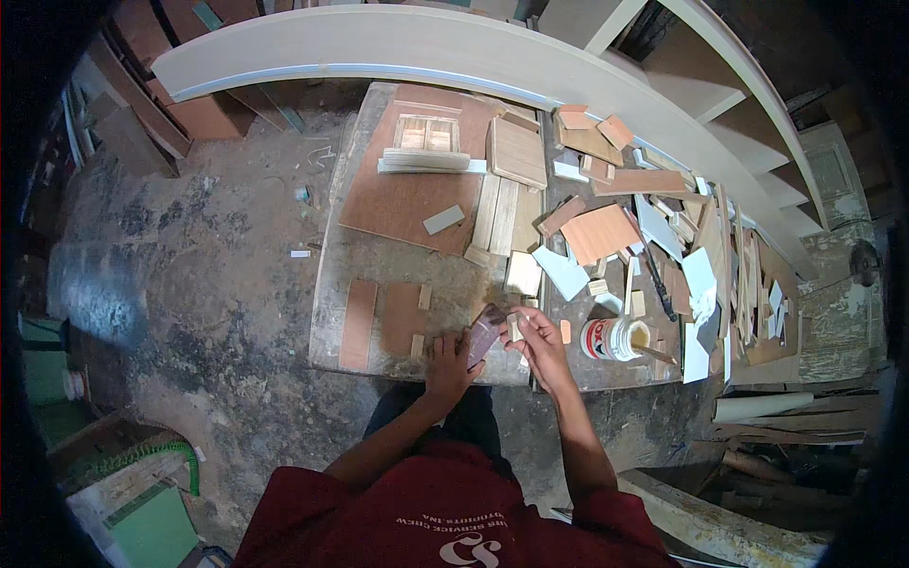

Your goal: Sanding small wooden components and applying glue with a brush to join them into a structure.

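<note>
My left hand (449,367) is closed on a purplish-brown piece of sandpaper (481,343), which looks dark at its far end. Just to the right, my right hand (540,345) pinches a small pale wood block (514,328) between thumb and fingers. Block and sandpaper are close together over the front edge of the workbench (454,371); whether they touch I cannot tell. Left of my hands lie a flat brown strip (358,324) and a brown panel (399,317) with two small wood blocks along its right side.
An open white jar (606,339) with a stick in it stands at the right. Behind it spread many wood and white offcuts (600,234). A small slatted wooden frame (426,135) rests on a large brown board (379,202). One long pale panel (379,43) spans the far side.
</note>
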Available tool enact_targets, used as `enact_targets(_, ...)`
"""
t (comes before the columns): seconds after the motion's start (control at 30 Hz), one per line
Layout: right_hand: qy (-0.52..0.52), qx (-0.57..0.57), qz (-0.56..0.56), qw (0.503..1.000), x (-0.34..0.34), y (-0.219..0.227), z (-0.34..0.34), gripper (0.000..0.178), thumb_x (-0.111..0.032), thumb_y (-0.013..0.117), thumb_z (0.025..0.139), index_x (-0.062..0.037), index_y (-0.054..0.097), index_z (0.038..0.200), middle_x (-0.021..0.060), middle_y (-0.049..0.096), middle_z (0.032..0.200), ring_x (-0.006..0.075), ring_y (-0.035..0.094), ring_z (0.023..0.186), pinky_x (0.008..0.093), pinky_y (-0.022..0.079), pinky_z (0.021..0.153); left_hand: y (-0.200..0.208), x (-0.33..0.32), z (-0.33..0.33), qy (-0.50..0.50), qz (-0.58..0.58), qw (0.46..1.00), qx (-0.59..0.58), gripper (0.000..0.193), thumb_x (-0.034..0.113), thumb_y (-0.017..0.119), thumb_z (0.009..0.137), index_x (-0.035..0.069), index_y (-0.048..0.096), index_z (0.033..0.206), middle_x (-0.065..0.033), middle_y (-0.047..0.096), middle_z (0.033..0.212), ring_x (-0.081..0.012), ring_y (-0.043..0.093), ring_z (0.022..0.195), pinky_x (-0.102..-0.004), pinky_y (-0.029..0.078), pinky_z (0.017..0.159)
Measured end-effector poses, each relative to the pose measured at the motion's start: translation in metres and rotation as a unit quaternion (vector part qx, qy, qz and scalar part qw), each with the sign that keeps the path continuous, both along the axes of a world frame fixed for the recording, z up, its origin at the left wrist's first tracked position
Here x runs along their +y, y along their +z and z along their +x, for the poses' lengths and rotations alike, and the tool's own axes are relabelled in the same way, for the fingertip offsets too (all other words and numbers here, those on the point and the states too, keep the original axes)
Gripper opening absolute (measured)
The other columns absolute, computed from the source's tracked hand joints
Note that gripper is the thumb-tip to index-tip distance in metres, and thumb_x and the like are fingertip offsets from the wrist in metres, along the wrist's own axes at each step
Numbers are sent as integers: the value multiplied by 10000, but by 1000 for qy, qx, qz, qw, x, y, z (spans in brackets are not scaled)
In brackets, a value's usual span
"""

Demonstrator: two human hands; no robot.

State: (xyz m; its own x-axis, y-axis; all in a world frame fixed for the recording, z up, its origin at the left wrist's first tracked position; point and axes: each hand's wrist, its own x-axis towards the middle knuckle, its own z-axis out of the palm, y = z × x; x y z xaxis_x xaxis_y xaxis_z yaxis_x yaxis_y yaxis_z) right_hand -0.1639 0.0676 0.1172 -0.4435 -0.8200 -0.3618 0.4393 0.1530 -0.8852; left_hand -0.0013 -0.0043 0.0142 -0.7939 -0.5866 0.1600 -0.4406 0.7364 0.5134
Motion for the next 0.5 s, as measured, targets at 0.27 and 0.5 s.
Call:
enact_targets(0.27,8,155,83,984,6,-51,11,299,-194,582,942,-8,559,1175,82,638,962,143,622,720,271,502,612,0,0,1,-5,23,1000,-13,756,364,737,716,-5,452,1310,-148,448,1097,-306,456,978,-420,416,854)
enact_targets(0.5,-51,215,114,969,15,-81,21,257,-76,619,899,3,581,1140,71,600,924,137,621,679,261,520,572,-3,2,1,6,5,1000,-3,715,371,715,740,14,464,1306,-138,460,1104,-306,456,991,-440,401,861)
